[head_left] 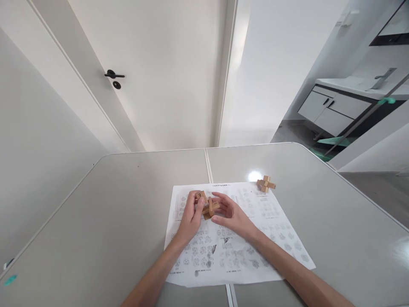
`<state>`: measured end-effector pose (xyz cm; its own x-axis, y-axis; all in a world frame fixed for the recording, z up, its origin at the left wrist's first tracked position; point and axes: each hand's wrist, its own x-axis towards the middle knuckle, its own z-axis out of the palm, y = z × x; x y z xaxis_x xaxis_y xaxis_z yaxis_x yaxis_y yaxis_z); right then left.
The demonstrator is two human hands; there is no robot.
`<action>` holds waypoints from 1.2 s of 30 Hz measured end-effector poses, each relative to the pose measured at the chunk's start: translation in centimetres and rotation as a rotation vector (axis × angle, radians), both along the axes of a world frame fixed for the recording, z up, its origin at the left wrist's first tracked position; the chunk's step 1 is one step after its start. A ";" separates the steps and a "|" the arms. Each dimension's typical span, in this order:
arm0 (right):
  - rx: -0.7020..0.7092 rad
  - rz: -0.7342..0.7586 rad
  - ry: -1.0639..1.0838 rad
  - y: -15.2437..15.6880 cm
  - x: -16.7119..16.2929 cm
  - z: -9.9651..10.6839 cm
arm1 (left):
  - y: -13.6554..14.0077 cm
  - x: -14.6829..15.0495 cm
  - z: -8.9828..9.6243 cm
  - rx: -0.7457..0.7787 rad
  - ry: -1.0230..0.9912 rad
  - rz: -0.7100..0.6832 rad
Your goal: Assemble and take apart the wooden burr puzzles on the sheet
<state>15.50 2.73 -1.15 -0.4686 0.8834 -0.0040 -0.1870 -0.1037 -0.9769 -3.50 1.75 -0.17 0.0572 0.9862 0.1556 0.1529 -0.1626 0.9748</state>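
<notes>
My left hand (191,215) is closed around a partly joined wooden burr puzzle (210,208), thumb in front. One of its blocks (201,195), with a dark mark on it, sticks up by my left fingertips. Notched wooden sticks cross each other on the side towards my right hand (232,213). That hand is curved around the puzzle's right end, thumb and fingers apart; whether a fingertip touches the wood is hard to see. Beneath both hands lies a large white instruction sheet (255,264) printed with small diagrams.
A second wooden burr puzzle (266,183), joined into a cross shape, rests at the sheet's far right corner. The grey table (128,226) has a seam down its middle. Beyond it stand a white door (166,85) and, at right, a sink cabinet (332,106).
</notes>
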 end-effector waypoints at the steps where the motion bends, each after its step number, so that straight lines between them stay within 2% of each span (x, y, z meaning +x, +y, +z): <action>1: -0.005 -0.022 0.006 -0.1 -0.1 -0.1 | 0.0 0.0 0.1 -0.012 -0.027 -0.005; 14: -0.024 -0.061 0.013 -0.2 -0.1 0.0 | -0.2 0.2 0.8 -0.151 -0.136 -0.144; 19: -0.118 -0.070 0.048 -0.3 -0.3 0.3 | -0.6 0.8 0.2 -0.065 -0.199 -0.017; 26: -0.194 -0.041 0.107 -0.9 -0.7 0.3 | -0.9 0.6 -0.2 0.082 -0.131 0.044; 36: -0.231 0.006 0.133 -1.4 -1.1 0.4 | -0.9 0.5 -0.6 0.053 -0.123 0.138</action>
